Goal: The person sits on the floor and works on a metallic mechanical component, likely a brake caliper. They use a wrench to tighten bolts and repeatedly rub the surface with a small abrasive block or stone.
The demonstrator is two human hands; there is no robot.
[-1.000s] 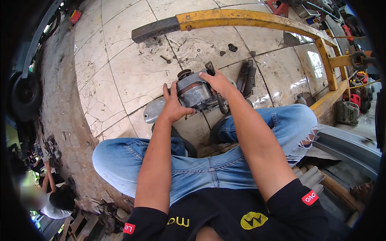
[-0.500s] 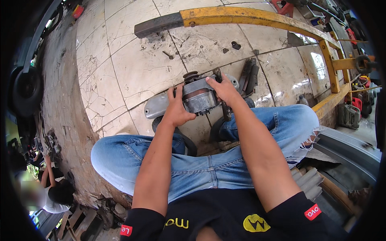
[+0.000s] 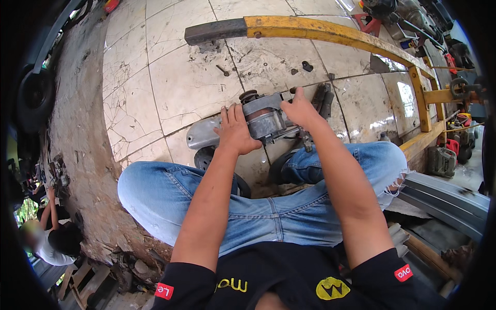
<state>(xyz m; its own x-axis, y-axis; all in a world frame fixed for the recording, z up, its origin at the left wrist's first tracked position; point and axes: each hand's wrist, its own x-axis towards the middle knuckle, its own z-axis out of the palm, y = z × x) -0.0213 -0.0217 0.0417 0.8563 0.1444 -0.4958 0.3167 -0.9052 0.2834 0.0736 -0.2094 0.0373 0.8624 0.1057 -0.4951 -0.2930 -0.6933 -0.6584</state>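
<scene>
A grey electric motor (image 3: 266, 121) with a reddish-brown band and a round pulley (image 3: 249, 96) sits in front of me, between my knees. My left hand (image 3: 235, 129) lies against its left side, with the fingers stretched out and the thumb spread along the near side. At the motor's right end my right hand (image 3: 300, 109) is closed, a fingertip pointing away from me. What it grips is hidden by the hand; dark metal parts show just below it. A grey metal cover (image 3: 203, 134) with rounded ends lies left of the motor, partly behind my left hand.
Dark bar-like pieces (image 3: 323, 99) lie right of the motor on the cracked tiles. Beyond stretches a yellow metal frame (image 3: 320, 31). Small metal bits (image 3: 307, 66) are scattered on the floor. A grey steel beam (image 3: 449, 199) runs beside my right knee. Another person (image 3: 54, 240) is at far left.
The motor has shifted slightly right. My left hand has flattened and spread along its side. My right hand has slid right, off the motor's top, and closed at its end.
</scene>
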